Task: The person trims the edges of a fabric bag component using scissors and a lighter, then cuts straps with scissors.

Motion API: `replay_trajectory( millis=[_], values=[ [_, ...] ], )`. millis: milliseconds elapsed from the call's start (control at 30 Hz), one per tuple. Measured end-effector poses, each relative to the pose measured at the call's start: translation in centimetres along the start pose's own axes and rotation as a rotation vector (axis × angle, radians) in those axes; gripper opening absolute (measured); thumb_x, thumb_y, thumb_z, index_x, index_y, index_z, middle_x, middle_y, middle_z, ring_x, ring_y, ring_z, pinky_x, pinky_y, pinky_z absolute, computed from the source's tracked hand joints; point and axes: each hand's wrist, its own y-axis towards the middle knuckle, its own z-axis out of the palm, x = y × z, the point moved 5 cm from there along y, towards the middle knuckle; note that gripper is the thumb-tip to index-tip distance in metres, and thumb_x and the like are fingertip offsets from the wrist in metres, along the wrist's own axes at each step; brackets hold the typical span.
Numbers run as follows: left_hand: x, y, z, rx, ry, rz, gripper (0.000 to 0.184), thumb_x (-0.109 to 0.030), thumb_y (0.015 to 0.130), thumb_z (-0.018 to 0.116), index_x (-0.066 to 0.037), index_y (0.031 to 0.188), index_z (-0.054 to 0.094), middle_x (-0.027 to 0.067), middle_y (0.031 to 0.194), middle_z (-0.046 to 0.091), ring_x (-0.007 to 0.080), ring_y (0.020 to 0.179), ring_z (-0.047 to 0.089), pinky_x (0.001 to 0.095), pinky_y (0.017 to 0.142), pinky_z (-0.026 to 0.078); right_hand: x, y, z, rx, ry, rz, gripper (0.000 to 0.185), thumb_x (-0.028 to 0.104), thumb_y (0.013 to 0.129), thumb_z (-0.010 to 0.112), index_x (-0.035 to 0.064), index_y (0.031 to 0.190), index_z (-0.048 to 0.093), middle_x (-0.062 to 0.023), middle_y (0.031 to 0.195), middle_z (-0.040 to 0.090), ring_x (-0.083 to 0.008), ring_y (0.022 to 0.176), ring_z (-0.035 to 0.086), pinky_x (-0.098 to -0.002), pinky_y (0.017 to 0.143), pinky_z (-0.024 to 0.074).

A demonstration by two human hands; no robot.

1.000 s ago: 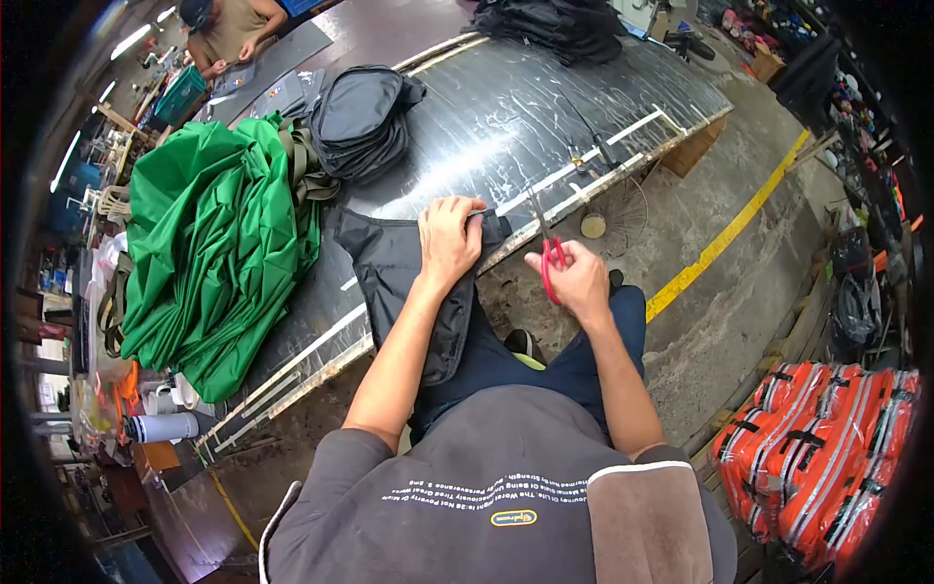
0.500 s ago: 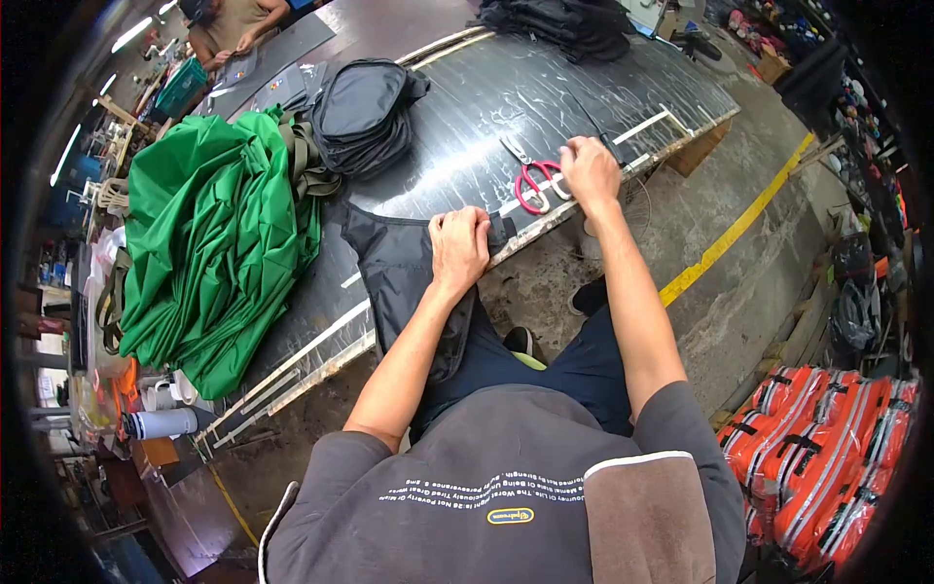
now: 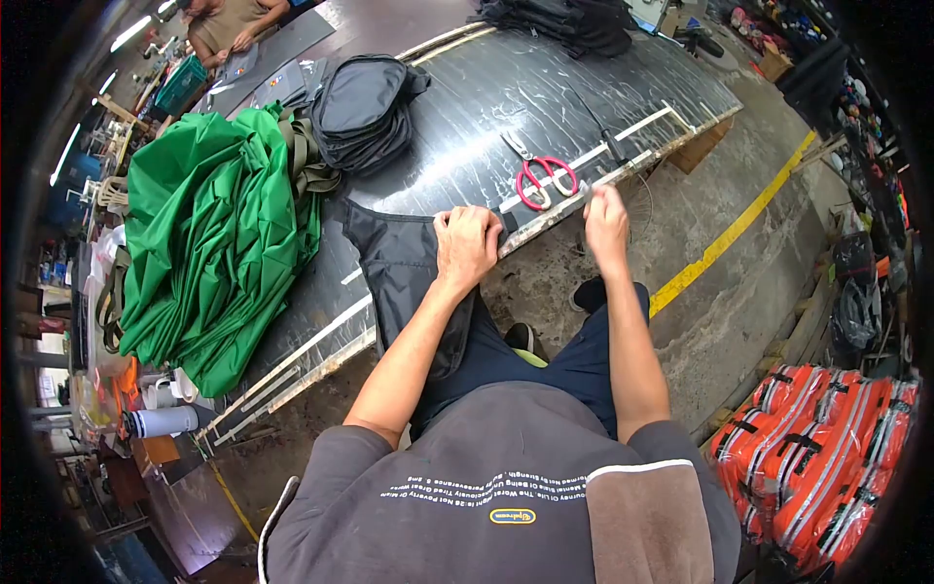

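Observation:
A black fabric piece hangs over the table's front edge toward my lap. On its upper right part, by the edge, rests my left hand with curled fingers pressed on the cloth. Scissors with red handles lie on the dark tabletop, blades pointing away. Just right of them, past the edge, my right hand is in the air with its fingers bent together; whatever they may pinch is too small to make out.
Green fabric is heaped on the left. Behind it sit stacked black pouches, with more black fabric farther back. A person works at the far left. Orange wrapped bags stand on the floor at right.
My right hand put the scissors down on the table, reached beyond them, then came back toward me over the edge. My left hand has shifted slightly right on the black fabric.

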Motion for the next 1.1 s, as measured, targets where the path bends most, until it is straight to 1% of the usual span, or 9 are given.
replay_trajectory(
  millis=[67,100,167,233,267,367,400,600,1100],
  values=[
    [0.9,-0.3,0.3,-0.033,-0.074,-0.043,0.006,-0.015,0.094,0.069,-0.010,0.094,0.065,0.0051,0.093,0.067,0.0277,0.097,0.063,0.0464,0.095,0.039,-0.2,-4.1,0.8,0.027,0.070,-0.016,0.032,0.024,0.105,0.047,-0.0004,0.111,0.067,-0.0231,0.099,0.074,-0.0422,0.093,0.071,-0.0486,0.083,0.0534],
    [1.3,-0.3,0.3,-0.050,-0.112,-0.063,0.005,-0.014,0.096,0.066,-0.009,0.095,0.064,0.0054,0.093,0.067,0.0281,0.096,0.064,0.0456,0.095,0.040,1.4,-6.0,0.9,0.090,0.105,0.044,0.031,0.027,0.106,0.052,0.0000,0.111,0.066,-0.0218,0.095,0.073,-0.0376,0.087,0.071,-0.0456,0.080,0.0539],
    [1.4,-0.4,0.1,-0.045,-0.157,-0.076,0.004,-0.012,0.099,0.062,-0.009,0.098,0.064,0.0049,0.093,0.069,0.0282,0.094,0.064,0.0426,0.094,0.041,2.3,-9.0,1.6,0.146,0.109,0.047,0.033,0.035,0.103,0.065,0.0024,0.111,0.067,-0.0170,0.085,0.071,-0.0291,0.076,0.070,-0.0431,0.070,0.0537],
    [1.6,-0.3,0.1,-0.068,-0.224,-0.098,0.005,-0.012,0.100,0.061,-0.009,0.100,0.064,0.0047,0.094,0.069,0.0275,0.094,0.064,0.0425,0.093,0.041,3.2,-10.8,1.8,0.195,-0.010,0.027,0.034,0.037,0.100,0.069,0.0041,0.109,0.066,-0.0158,0.080,0.072,-0.0322,0.072,0.071,-0.0459,0.067,0.0538],
    [1.6,-0.4,0.0,-0.076,-0.240,-0.081,0.011,-0.013,0.097,0.064,-0.010,0.107,0.067,0.0046,0.096,0.071,0.0270,0.094,0.064,0.0421,0.093,0.041,3.5,-11.3,1.9,0.200,-0.052,0.004,0.034,0.037,0.100,0.069,0.0046,0.108,0.066,-0.0163,0.080,0.072,-0.0342,0.072,0.072,-0.0473,0.067,0.0537],
    [-0.4,0.1,-1.5,0.010,-0.140,0.006,0.023,-0.014,0.091,0.069,-0.012,0.115,0.069,0.0046,0.095,0.070,0.0271,0.094,0.064,0.0414,0.093,0.041,4.2,-11.9,2.3,0.199,-0.144,-0.077,0.032,0.037,0.099,0.071,0.0060,0.105,0.065,-0.0180,0.078,0.072,-0.0393,0.073,0.072,-0.0509,0.065,0.0534],
    [-0.5,0.0,-1.4,0.019,-0.083,0.013,0.027,-0.015,0.086,0.074,-0.014,0.113,0.072,0.0048,0.093,0.069,0.0279,0.093,0.064,0.0415,0.091,0.042,4.4,-11.9,2.5,0.188,-0.150,-0.110,0.032,0.037,0.099,0.071,0.0064,0.104,0.064,-0.0186,0.079,0.072,-0.0405,0.073,0.072,-0.0518,0.065,0.0532],
    [0.8,-0.1,-0.3,0.029,-0.078,-0.027,0.009,-0.018,0.086,0.075,-0.012,0.093,0.073,0.0060,0.091,0.068,0.0293,0.092,0.063,0.0450,0.088,0.041,4.5,-12.2,4.3,0.136,-0.158,-0.213,0.028,0.034,0.100,0.070,0.0075,0.099,0.062,-0.0189,0.075,0.071,-0.0422,0.072,0.071,-0.0526,0.061,0.0523],
    [0.8,-0.2,0.0,0.004,-0.050,-0.052,0.013,-0.024,0.095,0.071,-0.012,0.092,0.073,0.0057,0.093,0.067,0.0285,0.093,0.062,0.0434,0.090,0.040,4.7,-12.0,5.6,0.133,-0.228,-0.260,0.028,0.034,0.099,0.071,0.0081,0.101,0.061,-0.0190,0.073,0.071,-0.0419,0.069,0.070,-0.0533,0.060,0.0530]
  ],
)
